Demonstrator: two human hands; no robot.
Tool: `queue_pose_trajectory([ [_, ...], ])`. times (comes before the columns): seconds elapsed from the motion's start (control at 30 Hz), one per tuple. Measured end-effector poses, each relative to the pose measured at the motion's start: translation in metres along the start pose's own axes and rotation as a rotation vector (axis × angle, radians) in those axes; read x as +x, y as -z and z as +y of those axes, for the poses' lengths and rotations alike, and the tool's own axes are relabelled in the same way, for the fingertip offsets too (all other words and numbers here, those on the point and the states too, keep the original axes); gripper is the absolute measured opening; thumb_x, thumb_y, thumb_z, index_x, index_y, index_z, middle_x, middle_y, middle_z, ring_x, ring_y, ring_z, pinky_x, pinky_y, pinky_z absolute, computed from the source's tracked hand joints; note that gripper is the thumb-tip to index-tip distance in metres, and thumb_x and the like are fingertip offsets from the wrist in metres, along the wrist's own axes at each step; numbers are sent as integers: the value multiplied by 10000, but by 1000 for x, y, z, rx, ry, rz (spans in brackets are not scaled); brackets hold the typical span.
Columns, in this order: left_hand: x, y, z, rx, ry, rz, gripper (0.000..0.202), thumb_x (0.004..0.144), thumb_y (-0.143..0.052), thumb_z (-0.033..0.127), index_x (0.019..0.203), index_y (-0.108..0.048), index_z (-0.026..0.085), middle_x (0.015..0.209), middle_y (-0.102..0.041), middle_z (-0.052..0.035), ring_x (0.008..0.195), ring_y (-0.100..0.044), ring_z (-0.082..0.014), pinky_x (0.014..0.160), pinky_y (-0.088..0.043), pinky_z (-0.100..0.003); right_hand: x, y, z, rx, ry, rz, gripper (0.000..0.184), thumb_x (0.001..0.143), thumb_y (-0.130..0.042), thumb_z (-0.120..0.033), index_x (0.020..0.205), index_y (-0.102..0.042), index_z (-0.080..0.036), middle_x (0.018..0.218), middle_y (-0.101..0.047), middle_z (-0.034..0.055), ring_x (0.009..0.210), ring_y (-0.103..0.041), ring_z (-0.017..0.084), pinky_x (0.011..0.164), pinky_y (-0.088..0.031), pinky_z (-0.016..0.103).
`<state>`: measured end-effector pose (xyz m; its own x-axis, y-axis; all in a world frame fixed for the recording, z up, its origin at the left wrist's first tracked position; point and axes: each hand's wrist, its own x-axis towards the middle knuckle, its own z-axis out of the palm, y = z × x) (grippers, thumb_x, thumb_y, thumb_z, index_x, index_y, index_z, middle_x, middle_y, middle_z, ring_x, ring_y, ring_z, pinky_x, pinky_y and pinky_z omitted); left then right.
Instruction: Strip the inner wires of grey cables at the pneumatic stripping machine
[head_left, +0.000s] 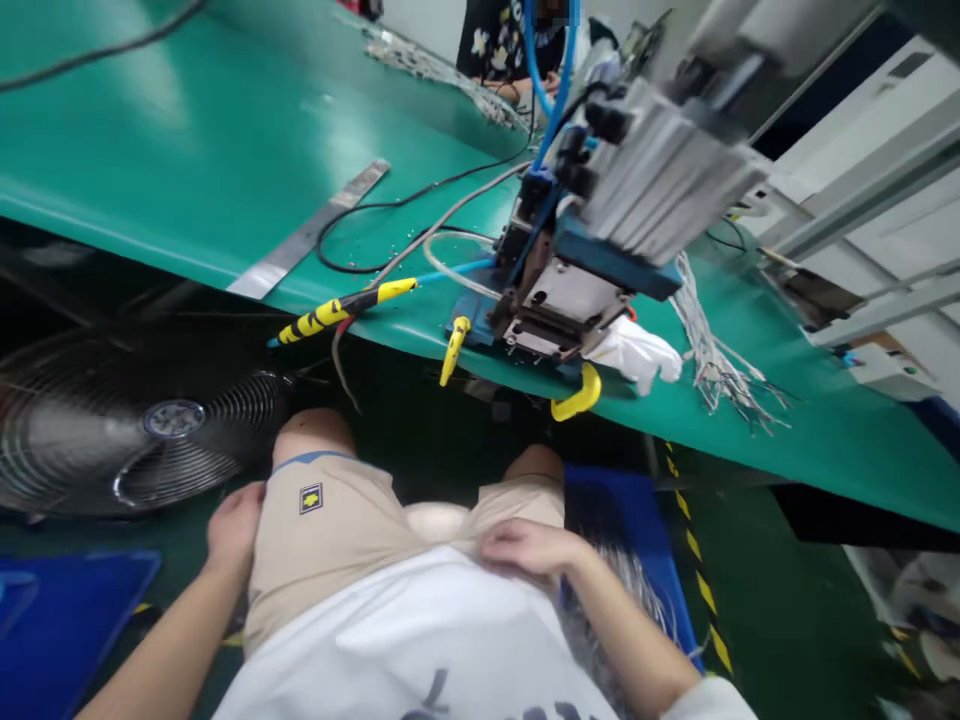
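Note:
I look down at my lap, in beige shorts [330, 530] and a white shirt. My left hand [234, 525] rests against the outer side of my left thigh, fingers curled loosely, nothing seen in it. My right hand [529, 548] lies on the shorts at my right thigh, fingers bent down onto the cloth near the hem of the shirt. Ahead, on the green bench [187, 150], stands a small pneumatic press machine [592, 250] with blue hoses. A bundle of thin grey wires [712, 350] lies to its right.
A floor fan [142, 425] stands at my left knee. Blue bins sit at the lower left [60, 610] and by my right leg [630, 520]. A metal ruler [307, 235] and black cables lie on the bench. Another person sits at the far side [502, 40].

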<state>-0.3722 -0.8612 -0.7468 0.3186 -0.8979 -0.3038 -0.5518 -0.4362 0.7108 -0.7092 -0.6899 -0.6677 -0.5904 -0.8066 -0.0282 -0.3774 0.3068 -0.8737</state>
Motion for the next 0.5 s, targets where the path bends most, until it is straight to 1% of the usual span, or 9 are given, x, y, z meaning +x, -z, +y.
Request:
queue_pose_trajectory([
  [0.03,7,1,6,-19,6,29,293,954,-582,325,1162,-616,122,1119,-652,-73,987,-652,-250,847,-566,-432,5,-15,7,42,-37,-62,393,441,-905,-354,694,-641,-207,676,-669,14,652,-657,248,604,-557,344],
  [0.1,17,0,23,-70,-34,65,293,966,-550,262,1221,-587,122,1167,-640,-80,1069,-626,-239,959,-517,-433,21,-35,17,129,-107,-90,309,637,-805,-373,854,-656,-212,856,-706,45,817,-675,240,717,-562,337],
  [0.13,18,-3,34,-99,-81,59,313,961,-547,235,1254,-570,127,1216,-622,-79,1126,-599,-230,1027,-471,-413,27,-42,21,177,-145,-95,253,749,-721,-389,907,-646,-207,879,-702,55,841,-679,230,731,-562,335],
  [0.17,17,-9,46,-127,-127,31,330,951,-549,214,1269,-563,131,1259,-604,-74,1175,-569,-223,1076,-426,-380,32,-46,23,223,-182,-97,215,823,-652,-390,915,-634,-197,848,-692,54,810,-683,218,710,-564,332],
  [0.23,5,-30,72,-182,-192,-98,313,920,-560,186,1228,-591,139,1289,-591,-64,1208,-544,-216,1089,-403,-316,31,-50,27,313,-248,-127,188,852,-660,-352,851,-623,-168,726,-660,21,650,-667,184,603,-561,308],
  [0.3,-23,-61,95,-219,-201,-342,237,888,-559,172,1109,-638,133,1201,-642,-80,1117,-608,-225,984,-495,-310,22,-48,32,388,-299,-97,183,824,-734,-283,844,-619,-143,681,-633,-16,557,-628,141,536,-546,271],
  [0.33,-42,-78,103,-220,-187,-501,199,870,-562,170,1041,-653,124,1116,-677,-97,1016,-655,-232,888,-550,-320,16,-44,37,420,-320,-26,170,849,-721,-266,895,-618,-139,711,-635,-20,569,-628,129,541,-548,259],
  [0.43,-102,-123,111,-118,-122,-1022,157,802,-659,230,880,-678,95,855,-724,-140,711,-704,-253,630,-604,-362,4,-17,64,484,-403,282,181,983,-565,-301,1069,-586,-143,841,-651,6,627,-643,117,564,-560,246],
  [0.5,-130,-144,107,-24,-36,-1273,200,748,-738,264,838,-686,93,748,-717,-131,616,-698,-253,564,-598,-357,-9,14,93,475,-495,472,234,1021,-498,-340,1114,-576,-140,876,-652,19,617,-631,113,540,-552,241],
])
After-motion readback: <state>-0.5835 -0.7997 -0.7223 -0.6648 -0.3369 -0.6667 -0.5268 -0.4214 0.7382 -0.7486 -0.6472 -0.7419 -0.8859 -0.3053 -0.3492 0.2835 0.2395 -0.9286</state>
